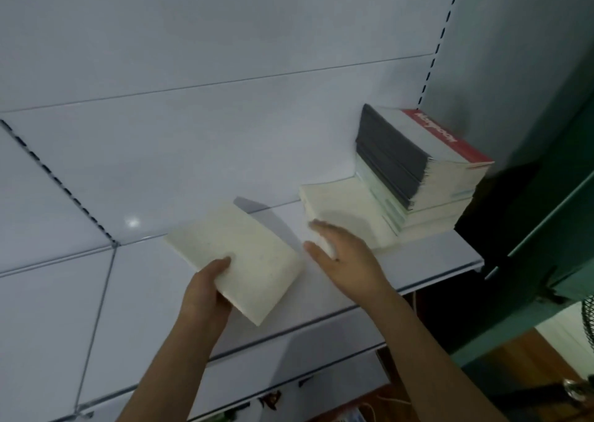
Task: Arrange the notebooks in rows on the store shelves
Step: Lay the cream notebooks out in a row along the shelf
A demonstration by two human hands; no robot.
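I judge the job barely begun: my left hand [205, 288] grips a cream notebook bundle [239, 260] over the white shelf [434, 248], my right hand [340, 254] rests flat-fingered on the low stack [340, 209] (blurred), beside the tall pile [427, 167].

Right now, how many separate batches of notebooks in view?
3: tall stack at the shelf's right end, low cream stack beside it under the right hand, cream batch in the left hand.

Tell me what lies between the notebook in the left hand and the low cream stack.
In the head view, only the right hand and bare white shelf lie between the held notebook and the cream stack.
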